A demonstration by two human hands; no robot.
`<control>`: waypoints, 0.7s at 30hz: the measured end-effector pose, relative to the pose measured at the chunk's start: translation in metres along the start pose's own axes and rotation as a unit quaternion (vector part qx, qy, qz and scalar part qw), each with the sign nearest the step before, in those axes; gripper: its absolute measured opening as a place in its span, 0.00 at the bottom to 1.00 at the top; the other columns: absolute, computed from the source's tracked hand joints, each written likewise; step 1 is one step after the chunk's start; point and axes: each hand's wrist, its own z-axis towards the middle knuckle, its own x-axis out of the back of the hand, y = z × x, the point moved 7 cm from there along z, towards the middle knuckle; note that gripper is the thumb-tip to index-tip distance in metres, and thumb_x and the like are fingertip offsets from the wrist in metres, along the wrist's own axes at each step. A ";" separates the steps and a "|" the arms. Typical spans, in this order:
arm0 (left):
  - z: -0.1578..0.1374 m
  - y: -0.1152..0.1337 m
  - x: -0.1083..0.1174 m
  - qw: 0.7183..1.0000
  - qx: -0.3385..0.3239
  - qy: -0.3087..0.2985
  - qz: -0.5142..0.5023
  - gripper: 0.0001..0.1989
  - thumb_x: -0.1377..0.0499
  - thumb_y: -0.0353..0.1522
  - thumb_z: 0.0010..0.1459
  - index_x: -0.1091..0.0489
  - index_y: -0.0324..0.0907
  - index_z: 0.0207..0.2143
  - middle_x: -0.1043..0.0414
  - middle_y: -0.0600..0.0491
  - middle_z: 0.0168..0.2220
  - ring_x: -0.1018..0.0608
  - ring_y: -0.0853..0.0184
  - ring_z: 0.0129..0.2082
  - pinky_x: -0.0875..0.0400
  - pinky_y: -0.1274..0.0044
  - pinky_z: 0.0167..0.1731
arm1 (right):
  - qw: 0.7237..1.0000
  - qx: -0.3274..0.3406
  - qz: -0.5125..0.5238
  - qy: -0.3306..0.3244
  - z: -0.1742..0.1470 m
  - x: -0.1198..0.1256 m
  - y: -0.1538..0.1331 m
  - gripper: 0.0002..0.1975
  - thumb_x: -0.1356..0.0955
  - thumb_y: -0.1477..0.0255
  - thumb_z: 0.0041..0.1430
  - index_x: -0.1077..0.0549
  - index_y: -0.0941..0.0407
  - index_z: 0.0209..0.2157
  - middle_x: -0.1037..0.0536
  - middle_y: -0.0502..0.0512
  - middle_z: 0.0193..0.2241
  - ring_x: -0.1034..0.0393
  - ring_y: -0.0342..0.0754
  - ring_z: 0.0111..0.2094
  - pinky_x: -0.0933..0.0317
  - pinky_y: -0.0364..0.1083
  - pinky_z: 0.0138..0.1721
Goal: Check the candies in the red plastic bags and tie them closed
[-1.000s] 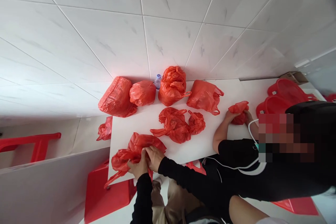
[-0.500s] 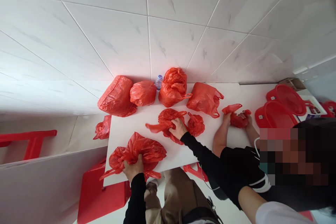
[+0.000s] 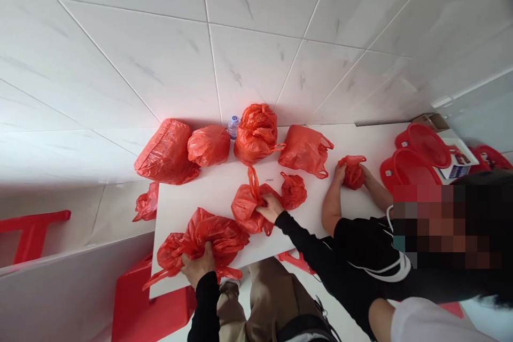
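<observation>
My left hand (image 3: 200,265) is closed on the gathered middle of a large crumpled red plastic bag (image 3: 218,238) at the table's front left; a loose handle trails over the edge. To its right, my right hand (image 3: 271,208) grips the side of a smaller filled red bag (image 3: 243,207), fingertips partly hidden in the folds. One handle of this bag stands up, pointing toward the wall. Just beyond my right hand sits a small knotted red bag (image 3: 294,191), apart from it. What the bags contain is hidden.
Several filled red bags, such as the bulky one (image 3: 166,150), line the wall beside a small plastic bottle (image 3: 233,127). At right, a co-worker's hands hold a small red bag (image 3: 353,173) near red basins (image 3: 412,168). A red stool (image 3: 136,304) stands below the table (image 3: 320,214).
The bag under my right hand has turned; its handle swung from pointing left to pointing up. My left hand stays on its bag. The co-worker's bag now sits more upright between their hands.
</observation>
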 end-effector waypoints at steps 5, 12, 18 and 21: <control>0.002 0.003 -0.002 1.000 -0.024 0.004 -0.003 0.29 0.38 0.42 0.61 0.36 0.42 0.61 0.36 0.42 0.62 0.32 0.50 0.61 0.36 0.52 0.58 | 0.995 -0.067 -0.065 0.036 -0.022 -0.007 0.025 0.15 0.32 0.65 0.67 0.28 0.58 0.51 0.27 0.59 0.52 0.30 0.53 0.51 0.33 0.57 0.52; 0.001 0.000 -0.003 1.000 0.008 -0.003 -0.002 0.31 0.38 0.43 0.61 0.40 0.42 0.63 0.38 0.41 0.62 0.32 0.49 0.61 0.34 0.52 0.57 | 0.978 -0.130 -0.110 0.123 -0.022 0.045 0.065 0.42 0.24 0.70 0.51 0.40 0.56 0.65 0.37 0.69 0.60 0.43 0.67 0.62 0.45 0.65 0.59; 0.002 -0.002 0.001 1.000 0.022 -0.005 -0.001 0.29 0.38 0.42 0.61 0.37 0.42 0.61 0.35 0.42 0.61 0.30 0.51 0.59 0.33 0.54 0.56 | 0.968 -0.199 -0.116 0.098 -0.004 0.056 0.109 0.30 0.25 0.67 0.57 0.32 0.58 0.59 0.33 0.67 0.58 0.36 0.63 0.58 0.38 0.63 0.56; 0.004 -0.014 0.009 0.999 0.036 -0.003 -0.011 0.23 0.38 0.41 0.62 0.32 0.40 0.56 0.31 0.44 0.57 0.27 0.54 0.56 0.31 0.56 0.55 | 0.980 -0.164 -0.098 0.048 0.001 0.044 0.105 0.17 0.32 0.65 0.67 0.29 0.58 0.54 0.27 0.59 0.52 0.29 0.52 0.49 0.31 0.56 0.50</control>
